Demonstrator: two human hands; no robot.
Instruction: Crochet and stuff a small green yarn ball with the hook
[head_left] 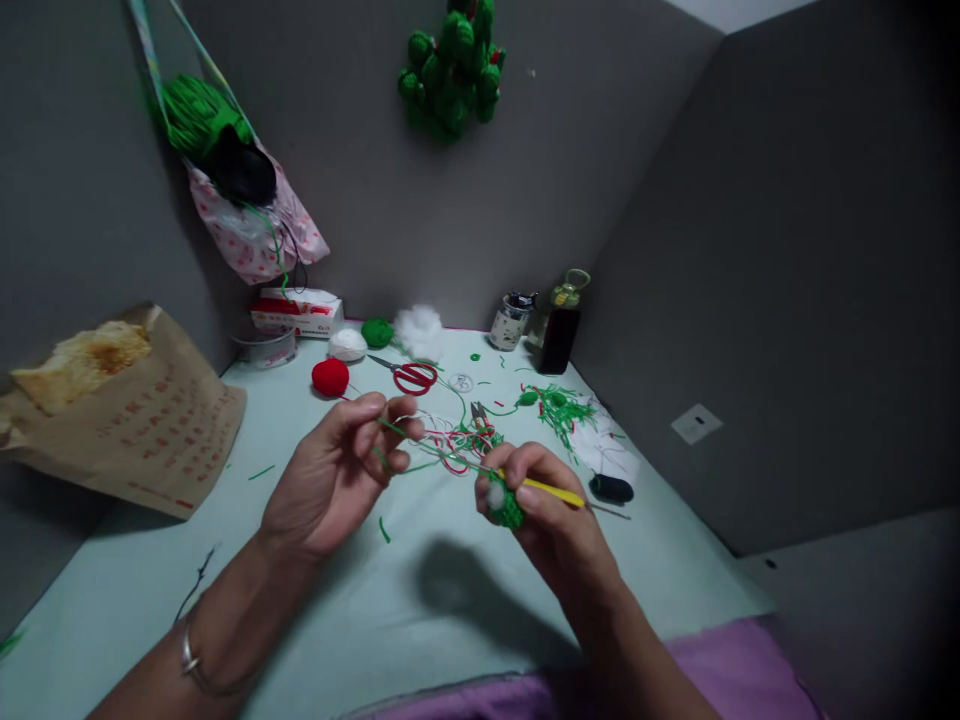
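Note:
Green yarn [391,427] runs between the curled fingers of my left hand [330,480], which is raised over the table. It stretches right towards a small green crocheted piece [508,512] with white stuffing showing in its opening. My right hand [551,510] grips this piece together with a yellow-handled crochet hook [555,491], whose handle points right. Behind and between my hands lies a tangle of red, white and green yarn [454,445], with small pliers [481,415] on it.
Red scissors [415,378], a red yarn ball [330,378] and white stuffing [419,332] lie at the back. A paper bag with bread [165,430] stands left. A tin [512,322], a black phone [560,340] and green yarn scraps [562,408] are right.

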